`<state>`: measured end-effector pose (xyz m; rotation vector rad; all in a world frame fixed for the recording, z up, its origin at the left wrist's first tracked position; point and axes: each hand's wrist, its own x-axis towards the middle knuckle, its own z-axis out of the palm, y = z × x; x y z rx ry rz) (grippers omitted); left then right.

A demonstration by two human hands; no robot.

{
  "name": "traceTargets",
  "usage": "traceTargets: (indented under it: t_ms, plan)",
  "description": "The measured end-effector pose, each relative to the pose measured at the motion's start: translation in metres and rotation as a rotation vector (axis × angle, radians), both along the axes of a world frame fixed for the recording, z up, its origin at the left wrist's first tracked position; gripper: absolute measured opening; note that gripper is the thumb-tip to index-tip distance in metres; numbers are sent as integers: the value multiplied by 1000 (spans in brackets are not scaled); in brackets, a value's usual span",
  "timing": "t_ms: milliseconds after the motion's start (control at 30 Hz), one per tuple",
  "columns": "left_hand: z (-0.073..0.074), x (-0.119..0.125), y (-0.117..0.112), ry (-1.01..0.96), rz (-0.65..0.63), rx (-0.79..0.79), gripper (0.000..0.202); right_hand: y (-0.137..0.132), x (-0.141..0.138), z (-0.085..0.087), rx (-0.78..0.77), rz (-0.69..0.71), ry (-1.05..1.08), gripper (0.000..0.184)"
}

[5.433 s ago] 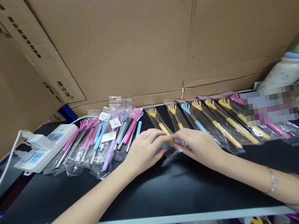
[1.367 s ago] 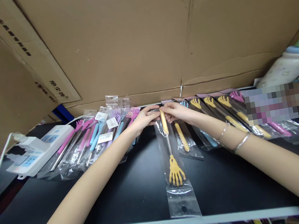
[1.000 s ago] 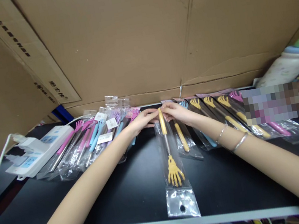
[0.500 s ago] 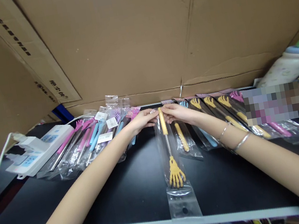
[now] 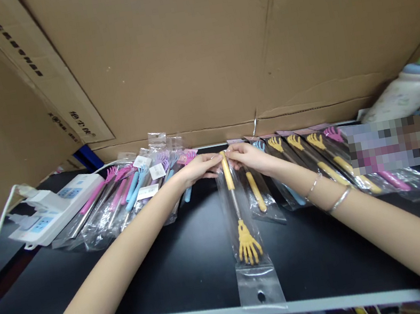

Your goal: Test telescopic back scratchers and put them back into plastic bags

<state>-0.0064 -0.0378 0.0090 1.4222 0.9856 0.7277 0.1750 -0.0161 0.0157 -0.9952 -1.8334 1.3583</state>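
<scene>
Yellow is the back scratcher (image 5: 234,196) in front of us. It sits inside a clear bag (image 5: 259,283) that lies lengthwise on the black worktop (image 5: 173,271), running from the far side straight toward us. Its yellow handle points away and the metal shaft runs down the middle. The little claw hand sits toward the near end, its fingers pointing at us. The bag's hang-hole end reaches the worktop's near edge and laps over the pale rim.

Our left hand (image 5: 198,169) and right hand (image 5: 249,156) meet at the far end of the bag, one on each side of the handle's tip. Each grip is closed, with the fingertips pinching the plastic there. Both arms stretch out over the worktop, and two silver bangles (image 5: 328,194) ring our right wrist.

Just left of our left hand lies a loose heap of bagged scratchers (image 5: 139,194) in pink, blue and purple, several with white labels. Beyond that heap rests a white power strip (image 5: 56,208), its cable trailing off to the left. Under and to the right of our right hand, a row of bagged scratchers (image 5: 328,163), mostly yellow, lies side by side and overlapping. Cardboard sheets (image 5: 214,42) stand behind everything, and a pale bottle (image 5: 406,95) with a green cap leans at the far right.
</scene>
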Motion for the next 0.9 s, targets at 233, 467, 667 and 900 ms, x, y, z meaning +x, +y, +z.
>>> traceTargets:
  t_ms: [233, 467, 667, 900]
  plan:
    - [5, 1, -3, 30, 20, 31, 51, -1, -1, 1, 21, -30, -3, 22]
    - [11, 3, -6, 59, 61, 5, 41, -5, -5, 2, -9, -18, -21, 16]
    - [39, -8, -10, 21, 156, 66, 27, -13, 6, 24, -140, 149, -61, 19]
    - [75, -46, -6, -158, 452, 234, 23, -25, 30, 58, -209, 472, -263, 33]
